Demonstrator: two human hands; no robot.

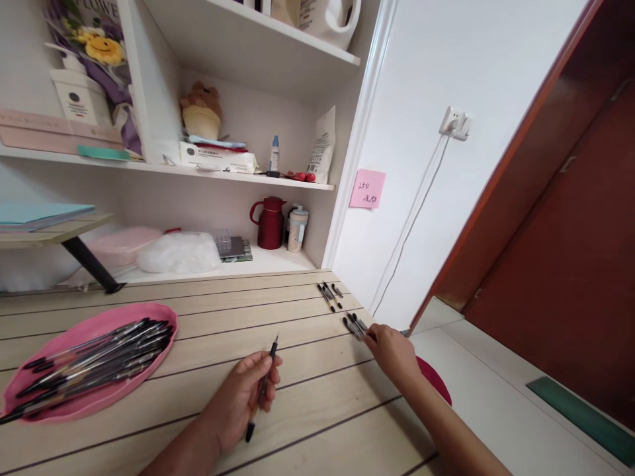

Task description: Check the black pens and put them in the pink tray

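My left hand (pixel 249 391) is closed around a clear-barrelled pen (pixel 261 390), which tilts with its bare tip pointing up and away and its dark end down near the tabletop. At the table's right edge, my right hand (pixel 393 350) pinches a small pen cap, largely hidden by the fingertips, beside a group of dark pen caps (pixel 354 325). Just beyond lies a second cluster of small caps (pixel 329 295). Over on the left, a pink leaf-shaped tray (pixel 166 311) holds a heap of several pens (pixel 99 363).
The striped wooden table (pixel 208 330) meets white shelves carrying a red jug (pixel 270 223), a light cup (pixel 297 229) and a plastic bag (pixel 178 252). A small raised stand (pixel 89 259) is at the left. A round red object (pixel 434 380) shows below the right edge.
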